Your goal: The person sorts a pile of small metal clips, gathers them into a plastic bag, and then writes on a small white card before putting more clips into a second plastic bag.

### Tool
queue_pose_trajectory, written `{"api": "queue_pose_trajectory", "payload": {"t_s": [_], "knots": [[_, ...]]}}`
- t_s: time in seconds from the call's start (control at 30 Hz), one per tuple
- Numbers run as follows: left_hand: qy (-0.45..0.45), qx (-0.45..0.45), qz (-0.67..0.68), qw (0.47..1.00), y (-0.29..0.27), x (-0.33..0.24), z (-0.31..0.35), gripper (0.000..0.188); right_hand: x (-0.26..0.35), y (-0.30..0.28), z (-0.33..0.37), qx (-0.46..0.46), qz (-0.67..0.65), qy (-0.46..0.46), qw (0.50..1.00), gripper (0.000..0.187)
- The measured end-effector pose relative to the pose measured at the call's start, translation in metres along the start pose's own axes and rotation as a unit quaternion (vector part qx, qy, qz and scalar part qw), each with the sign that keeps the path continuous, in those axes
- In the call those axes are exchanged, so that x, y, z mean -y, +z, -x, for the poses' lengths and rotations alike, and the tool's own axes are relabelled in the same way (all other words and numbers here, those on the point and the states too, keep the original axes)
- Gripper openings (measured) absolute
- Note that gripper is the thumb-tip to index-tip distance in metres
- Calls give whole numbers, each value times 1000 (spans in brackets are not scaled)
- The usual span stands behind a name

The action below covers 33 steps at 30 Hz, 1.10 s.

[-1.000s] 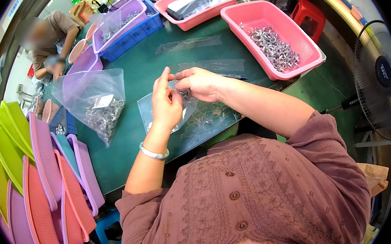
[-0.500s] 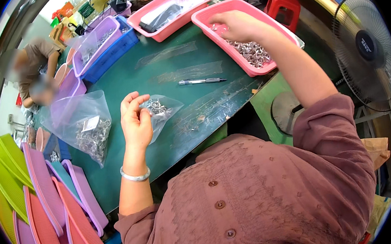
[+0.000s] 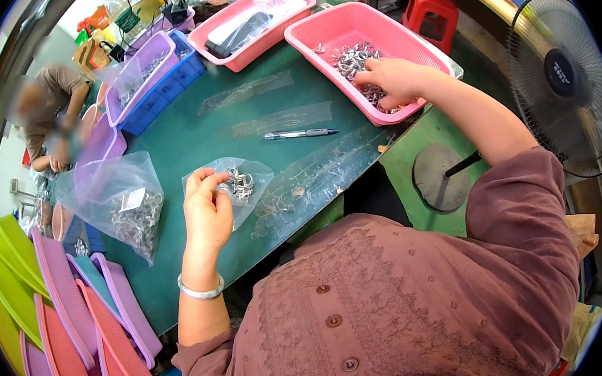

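My right hand (image 3: 398, 81) reaches into the pink basket (image 3: 326, 20), its spread fingers touching a pile of small silver metal ring-like pieces (image 3: 353, 60). Some fingertips are hidden among the pieces. My left hand (image 3: 206, 209) hovers over the left side of a small clear plastic bag (image 3: 253, 199), fingers loosely bent and thumb apart. Several silver metal rings and hooks (image 3: 242, 184) show in that bag, close to the fingertips. Left of this hand stands a larger clear bag (image 3: 110, 179), its lower part full of similar metal pieces.
A pen (image 3: 301, 133) and clear plastic strips (image 3: 281, 119) lie on the green table (image 3: 161, 139). Purple (image 3: 142, 55) and blue baskets (image 3: 164, 94) and another pink basket (image 3: 250, 53) line the far side. Stacked colourful baskets (image 3: 63, 295) stand left, a fan (image 3: 559, 72) right. A person (image 3: 56, 95) sits far left.
My right hand has moved from the far left of the pink basket to the pile nearer me. My left hand has lowered slightly over the small bag, and the view has shifted a little.
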<state>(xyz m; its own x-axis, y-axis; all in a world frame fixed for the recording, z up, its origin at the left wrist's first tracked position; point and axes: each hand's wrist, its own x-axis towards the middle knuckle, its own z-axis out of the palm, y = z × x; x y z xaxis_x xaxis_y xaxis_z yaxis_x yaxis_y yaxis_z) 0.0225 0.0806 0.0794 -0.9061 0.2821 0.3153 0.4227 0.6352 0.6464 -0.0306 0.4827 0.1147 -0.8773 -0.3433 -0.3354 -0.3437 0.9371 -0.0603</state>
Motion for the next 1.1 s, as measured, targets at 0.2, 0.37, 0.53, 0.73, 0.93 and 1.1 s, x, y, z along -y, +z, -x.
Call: {"api": "queue_pose_trajectory", "payload": {"t_s": [0.2, 0.37, 0.53, 0.73, 0.93, 1.1], "knots": [[-45, 10, -52, 998, -3, -9, -4, 16, 5, 3, 2, -44, 27, -24, 998, 69], [-105, 36, -37, 993, 1, -16, -7, 22, -7, 2, -5, -24, 13, -51, 998, 66], [-111, 42, -29, 993, 0, -19, -6, 21, -6, 6, 2, -64, -14, -64, 996, 63], [-101, 34, -31, 994, -1, -19, -9, 22, -2, 15, -12, -75, 13, -3, 997, 47], [-114, 28, -9, 993, -4, -16, -4, 20, -5, 8, -9, -90, -73, -27, 993, 34], [-115, 29, 9, 993, -4, -11, -5, 19, -26, 19, -11, -173, -119, -67, 975, 31]]}}
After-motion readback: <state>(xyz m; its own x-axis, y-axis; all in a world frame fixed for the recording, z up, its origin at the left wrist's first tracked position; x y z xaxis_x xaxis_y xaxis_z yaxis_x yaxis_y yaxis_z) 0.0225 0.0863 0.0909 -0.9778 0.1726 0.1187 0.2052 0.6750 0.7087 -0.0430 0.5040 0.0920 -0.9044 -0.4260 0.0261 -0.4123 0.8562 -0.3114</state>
